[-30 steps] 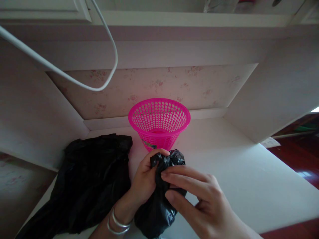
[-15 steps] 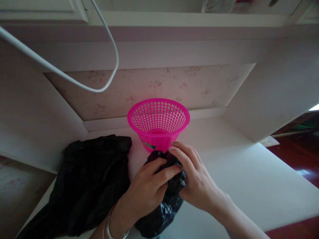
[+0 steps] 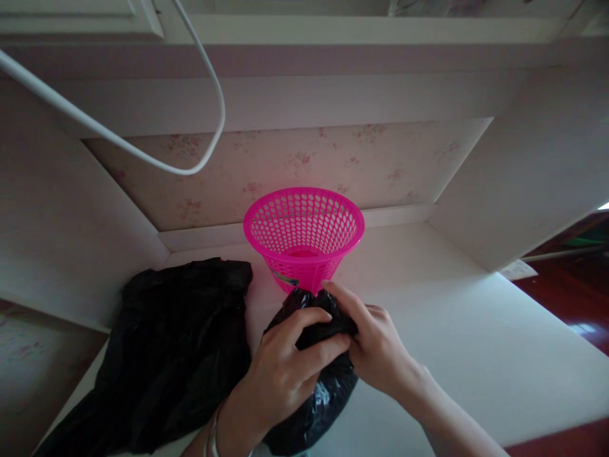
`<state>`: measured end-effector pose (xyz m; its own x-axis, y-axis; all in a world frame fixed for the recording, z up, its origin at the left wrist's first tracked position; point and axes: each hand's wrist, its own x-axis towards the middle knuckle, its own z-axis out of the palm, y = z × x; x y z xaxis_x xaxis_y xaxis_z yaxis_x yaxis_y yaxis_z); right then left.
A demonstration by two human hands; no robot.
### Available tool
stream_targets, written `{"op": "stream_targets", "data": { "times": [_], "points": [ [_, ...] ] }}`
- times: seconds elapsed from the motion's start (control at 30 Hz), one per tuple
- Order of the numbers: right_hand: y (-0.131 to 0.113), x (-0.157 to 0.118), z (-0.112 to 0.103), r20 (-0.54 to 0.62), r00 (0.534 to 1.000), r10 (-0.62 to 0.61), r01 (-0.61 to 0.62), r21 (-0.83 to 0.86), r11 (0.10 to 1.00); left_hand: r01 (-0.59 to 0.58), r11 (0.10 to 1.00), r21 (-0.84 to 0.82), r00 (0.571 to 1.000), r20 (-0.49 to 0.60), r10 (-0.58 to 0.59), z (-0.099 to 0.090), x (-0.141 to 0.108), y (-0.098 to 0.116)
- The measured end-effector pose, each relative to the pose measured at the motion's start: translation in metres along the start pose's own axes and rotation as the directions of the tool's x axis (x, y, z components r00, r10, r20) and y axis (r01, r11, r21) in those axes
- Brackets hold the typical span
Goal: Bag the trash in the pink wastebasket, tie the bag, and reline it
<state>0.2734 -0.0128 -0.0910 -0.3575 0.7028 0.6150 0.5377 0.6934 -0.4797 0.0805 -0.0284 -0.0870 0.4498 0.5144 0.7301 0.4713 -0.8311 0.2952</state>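
In the head view, your left hand (image 3: 283, 374) and right hand (image 3: 380, 350) grip a shiny black plastic bag (image 3: 328, 406) at bottom centre; they hide part of its top, and its inside can't be made out. A second ago your left hand circled its neck; now it spreads over the top. Mid-frame, a round pink perforated plastic basket (image 3: 311, 271) faces you, mouth open.

Home interior, by look: floral wallpaper (image 3: 304, 158), panelled cabinet door (image 3: 71, 19) above, glossy reddish floor (image 3: 556, 304).
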Motion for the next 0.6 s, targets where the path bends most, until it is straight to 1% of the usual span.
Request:
{"op": "stream_targets", "data": {
  "times": [0.07,0.1,0.17,0.23,0.27,0.37,0.43,0.47,0.5,0.53,0.6],
  "points": [
    [-0.004,0.002,-0.007,0.041,0.999,-0.001,-0.005,0.144,0.99,0.005,1.0,-0.012,1.0,-0.031,-0.005,-0.001,0.0,-0.003],
    [-0.005,0.003,-0.012,0.072,0.997,0.016,-0.032,0.23,0.973,0.003,1.0,-0.024,0.999,-0.039,-0.004,-0.001,-0.001,-0.005],
    [-0.007,0.003,-0.02,0.153,0.983,0.099,-0.153,0.401,0.903,-0.005,0.998,-0.058,0.999,-0.04,0.002,-0.003,-0.002,-0.009],
    [-0.006,0.002,-0.025,0.217,0.951,0.222,-0.305,0.526,0.794,-0.02,0.994,-0.105,0.998,-0.053,0.014,-0.004,-0.002,-0.011],
    [-0.005,0.002,-0.025,0.221,0.93,0.294,-0.368,0.57,0.734,-0.028,0.991,-0.134,0.998,-0.061,0.02,-0.004,-0.002,-0.012],
    [0.0,0.0,-0.019,0.176,0.847,0.502,-0.472,0.683,0.557,-0.047,0.977,-0.209,0.996,-0.083,0.03,-0.005,-0.003,-0.013],
    [0.003,-0.001,-0.014,0.202,0.781,0.591,-0.515,0.744,0.427,-0.037,0.978,-0.207,0.997,-0.071,0.023,-0.006,-0.005,-0.013],
    [0.004,-0.002,-0.011,0.231,0.756,0.612,-0.534,0.76,0.372,-0.032,0.98,-0.197,0.998,-0.066,0.019,-0.007,-0.007,-0.013],
    [0.005,-0.003,-0.01,0.258,0.738,0.623,-0.551,0.764,0.336,-0.024,0.983,-0.183,0.998,-0.063,0.013,-0.008,-0.009,-0.013],
    [0.006,-0.003,-0.008,0.269,0.728,0.63,-0.563,0.76,0.326,-0.017,0.986,-0.166,0.998,-0.059,0.007,-0.008,-0.012,-0.012],
    [0.008,-0.002,-0.007,0.253,0.722,0.644,-0.574,0.738,0.354,-0.008,0.991,-0.13,0.998,-0.062,0.0,-0.01,-0.02,-0.01]
  ]
}}
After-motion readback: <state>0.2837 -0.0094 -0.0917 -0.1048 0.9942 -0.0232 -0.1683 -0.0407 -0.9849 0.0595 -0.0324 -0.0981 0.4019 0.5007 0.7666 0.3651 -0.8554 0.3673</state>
